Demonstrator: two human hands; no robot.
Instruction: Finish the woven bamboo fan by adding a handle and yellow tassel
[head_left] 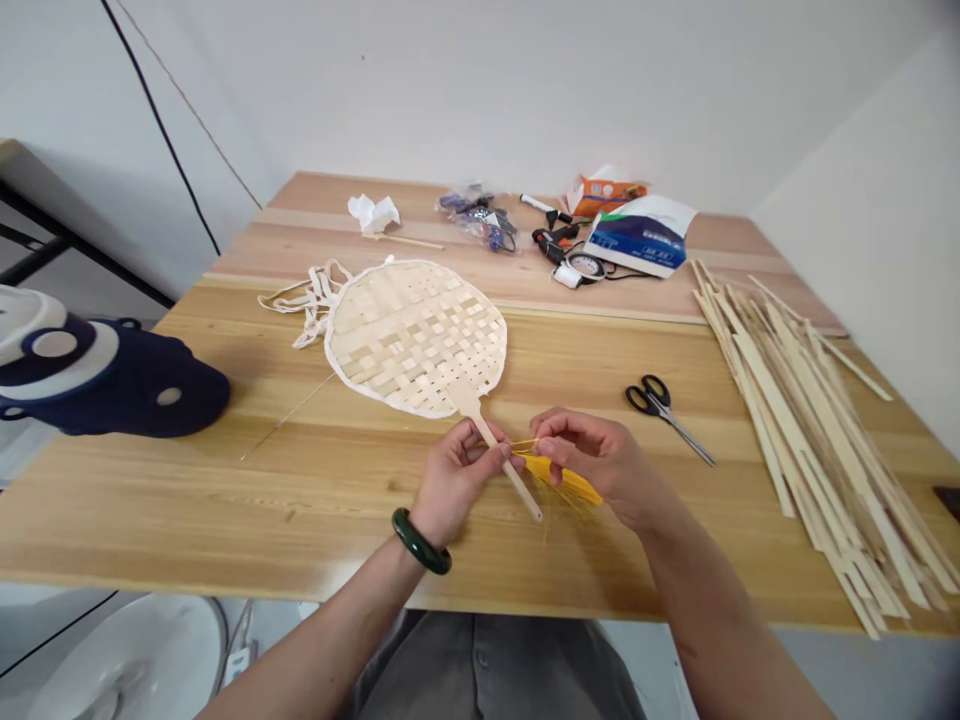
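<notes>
A woven bamboo fan (415,333) with a white cloth rim lies flat on the wooden table (225,500), its wooden handle (501,460) pointing toward me. My left hand (457,480), with a green bangle on the wrist, pinches the handle partway along. My right hand (596,460) is closed on a yellow tassel (566,482), holding its thin yellow loop against the handle beside the left fingers. The tassel's threads trail out under the right palm.
Black scissors (664,408) lie right of my hands. A pile of bamboo strips (806,420) covers the table's right side. A dark blue cap (105,375) sits at the left edge. White ribbon (307,300), crumpled tissue (373,212), a glue gun (555,240) and packets (637,232) lie farther back.
</notes>
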